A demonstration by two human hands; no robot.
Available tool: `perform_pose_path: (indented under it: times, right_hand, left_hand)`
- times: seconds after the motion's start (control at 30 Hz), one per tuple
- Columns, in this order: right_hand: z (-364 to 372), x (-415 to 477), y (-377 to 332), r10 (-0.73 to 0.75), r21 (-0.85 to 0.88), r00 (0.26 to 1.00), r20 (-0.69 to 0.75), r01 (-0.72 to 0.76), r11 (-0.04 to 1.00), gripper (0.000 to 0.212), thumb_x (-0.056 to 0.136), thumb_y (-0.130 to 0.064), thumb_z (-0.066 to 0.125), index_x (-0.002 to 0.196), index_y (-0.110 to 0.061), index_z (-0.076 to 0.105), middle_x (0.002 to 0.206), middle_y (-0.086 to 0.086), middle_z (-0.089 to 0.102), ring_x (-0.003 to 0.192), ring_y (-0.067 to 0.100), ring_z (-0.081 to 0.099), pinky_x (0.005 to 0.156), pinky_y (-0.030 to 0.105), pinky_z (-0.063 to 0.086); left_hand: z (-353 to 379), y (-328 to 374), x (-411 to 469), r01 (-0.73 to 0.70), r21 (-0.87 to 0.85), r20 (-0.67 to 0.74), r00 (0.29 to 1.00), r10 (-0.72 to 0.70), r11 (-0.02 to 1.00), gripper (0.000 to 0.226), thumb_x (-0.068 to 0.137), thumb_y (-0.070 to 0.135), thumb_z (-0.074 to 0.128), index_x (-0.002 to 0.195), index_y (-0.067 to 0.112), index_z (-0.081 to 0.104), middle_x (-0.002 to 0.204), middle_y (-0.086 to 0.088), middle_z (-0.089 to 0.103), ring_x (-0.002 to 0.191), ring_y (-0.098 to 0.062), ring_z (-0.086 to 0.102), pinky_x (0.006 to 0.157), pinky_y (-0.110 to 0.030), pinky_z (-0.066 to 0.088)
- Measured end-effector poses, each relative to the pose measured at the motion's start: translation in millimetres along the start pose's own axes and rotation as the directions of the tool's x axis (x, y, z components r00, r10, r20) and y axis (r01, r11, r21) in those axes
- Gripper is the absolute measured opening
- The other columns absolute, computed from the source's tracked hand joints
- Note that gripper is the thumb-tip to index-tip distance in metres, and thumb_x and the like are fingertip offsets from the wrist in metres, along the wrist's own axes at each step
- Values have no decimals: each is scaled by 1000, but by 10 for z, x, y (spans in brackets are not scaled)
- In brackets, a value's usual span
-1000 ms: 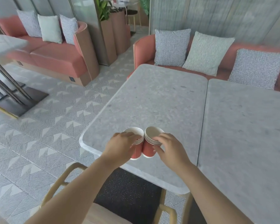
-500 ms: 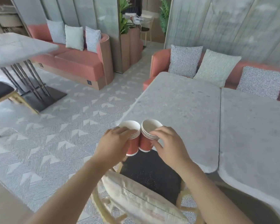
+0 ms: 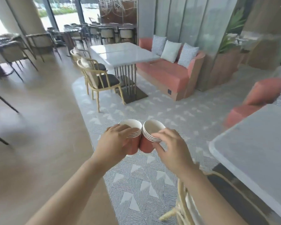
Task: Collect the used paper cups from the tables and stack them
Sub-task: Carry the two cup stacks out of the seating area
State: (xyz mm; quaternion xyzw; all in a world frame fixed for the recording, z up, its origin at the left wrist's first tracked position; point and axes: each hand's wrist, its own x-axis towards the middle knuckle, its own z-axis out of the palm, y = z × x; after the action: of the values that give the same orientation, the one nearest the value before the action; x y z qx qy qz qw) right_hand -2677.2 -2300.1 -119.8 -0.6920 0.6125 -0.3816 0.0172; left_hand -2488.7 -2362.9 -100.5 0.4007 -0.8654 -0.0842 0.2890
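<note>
Red cup stack point(image 3: 134, 144) in left hand point(image 3: 114, 143), second stack point(image 3: 147, 143) in right hand point(image 3: 173, 149)

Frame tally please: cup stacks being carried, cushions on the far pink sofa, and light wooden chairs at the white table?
Cup stacks: 2 (left stack in left hand, right stack in right hand)
Cushions on sofa: 3
Chairs at white table: 2
Total: 7

Two cup stacks point(image 3: 146, 145) — both hands point(image 3: 174, 149)
</note>
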Motion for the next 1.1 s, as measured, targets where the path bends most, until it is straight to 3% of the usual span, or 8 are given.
perform_pose_path:
  times: [0.2, 0.4, 0.83, 0.97, 1.1]
  right_hand:
    - [587, 670, -319, -117, 65, 993, 26, 115, 991, 23, 76, -7, 72, 98, -13, 69, 89, 1, 63, 87, 21, 58, 78, 24, 43]
    - [1101, 1423, -266, -162, 105, 984, 68, 155, 982, 24, 76, -7, 73, 98, -14, 68, 88, -1, 63, 86, 18, 57, 80, 12, 34]
    - [2485, 3742, 434, -223, 173, 965, 141, 198, 965, 25, 70, -4, 76, 91, -15, 68, 85, -1, 64, 82, 18, 59, 79, 13, 37]
    - [3123, 4379, 397, -262, 217, 941, 216, 215, 952, 18, 72, -7, 75, 86, -14, 67, 84, -2, 64, 82, 18, 58, 78, 11, 34]
    - [3857, 5082, 207, -315, 235, 909, 274, 254, 938, 18, 73, -8, 75, 87, -15, 67, 86, -3, 64, 83, 17, 58, 79, 7, 31]
  left_hand:
    - [-295, -702, 61, 115, 46, -103, 989, -110, 992, 35, 80, 8, 62, 111, 22, 66, 107, 3, 68, 95, -27, 60, 80, -45, 48]
    - [-347, -1370, 518, 165, 79, -123, 980, -154, 983, 35, 81, 18, 49, 112, 21, 63, 111, 1, 66, 96, -27, 59, 79, -42, 50]
    - [-70, -3179, 2271, 297, 69, -144, 948, -285, 953, 36, 76, 1, 62, 108, 19, 66, 101, 0, 68, 89, -28, 60, 76, -40, 51]
    - [-109, -3863, 2529, 387, 85, -190, 911, -367, 918, 34, 74, 10, 56, 104, 17, 68, 96, -1, 69, 86, -30, 62, 74, -41, 51]
    - [-238, -4727, 2781, 464, 92, -226, 872, -435, 881, 39, 68, 4, 67, 102, 21, 68, 94, 2, 69, 84, -29, 62, 71, -42, 51]
